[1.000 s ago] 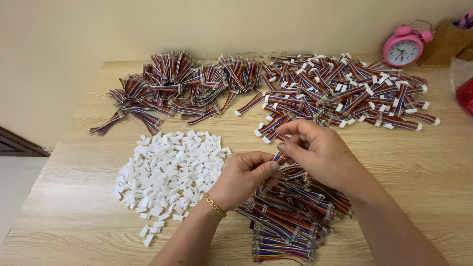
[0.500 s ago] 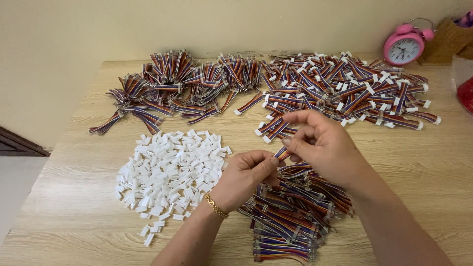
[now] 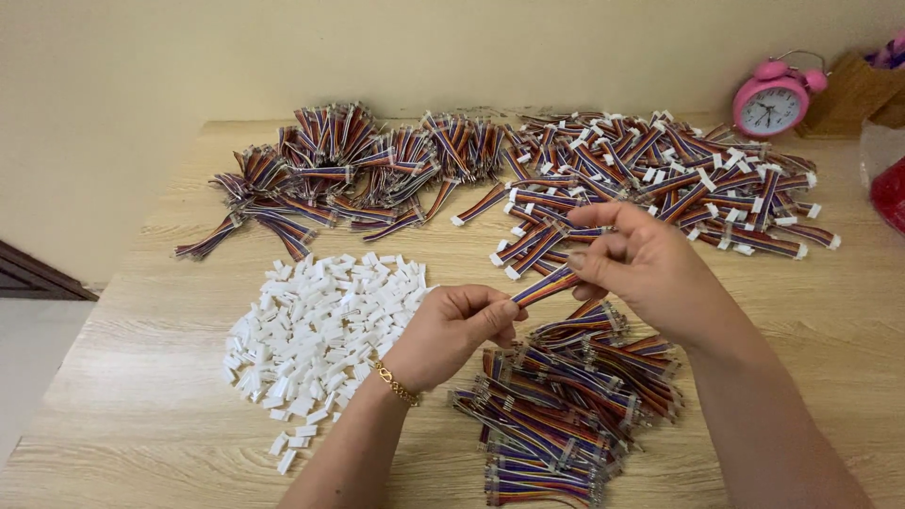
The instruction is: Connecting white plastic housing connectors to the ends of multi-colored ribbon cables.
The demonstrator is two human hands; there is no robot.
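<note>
My left hand and my right hand hold one short multicoloured ribbon cable between them, above the wooden table. The left fingertips pinch its near end; whether a white connector sits there is hidden. The right fingers grip its far end. Under the hands lies a heap of cables without white ends. To the left is a pile of small white plastic connector housings.
Across the back of the table lie a heap of cables with white connectors at right and a darker heap of bundled cables at left. A pink alarm clock and a brown box stand at the back right; something red sits at the right edge.
Both hands stay over the near cable heap. The right hand has lifted slightly and drawn the cable out straighter between the two hands.
</note>
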